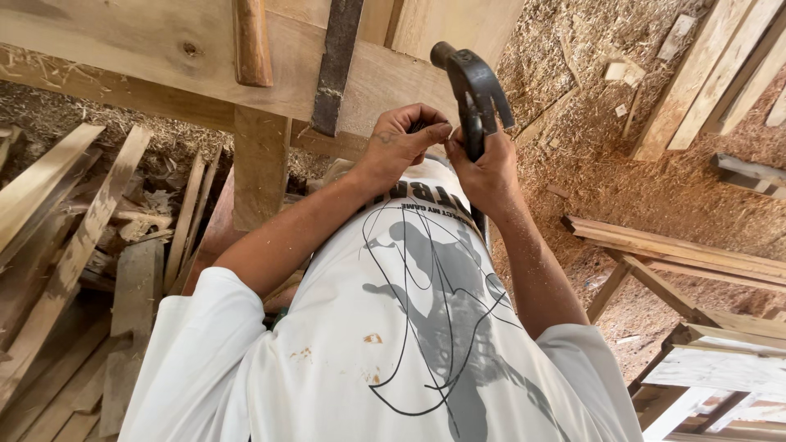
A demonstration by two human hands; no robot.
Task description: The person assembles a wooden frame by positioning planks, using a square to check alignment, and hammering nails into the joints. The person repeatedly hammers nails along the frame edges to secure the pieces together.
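My right hand (490, 173) grips a black claw hammer (475, 86) just below its head. The head stands up in front of the edge of a wooden bench top (147, 57), and the handle runs down past my wrist against my white printed shirt (409, 344). My left hand (399, 143) is right beside it, its fingers curled and pinched together against the hammer's neck. Whatever sits between those fingertips is hidden.
On the bench top lie a wooden handle (252, 41) and a dark, flat metal tool (336, 65). A bench leg (260, 168) drops to the left. Loose planks (74, 245) pile up on the left, boards and wooden frames (696, 262) on the right. Sawdust (622, 172) covers the floor.
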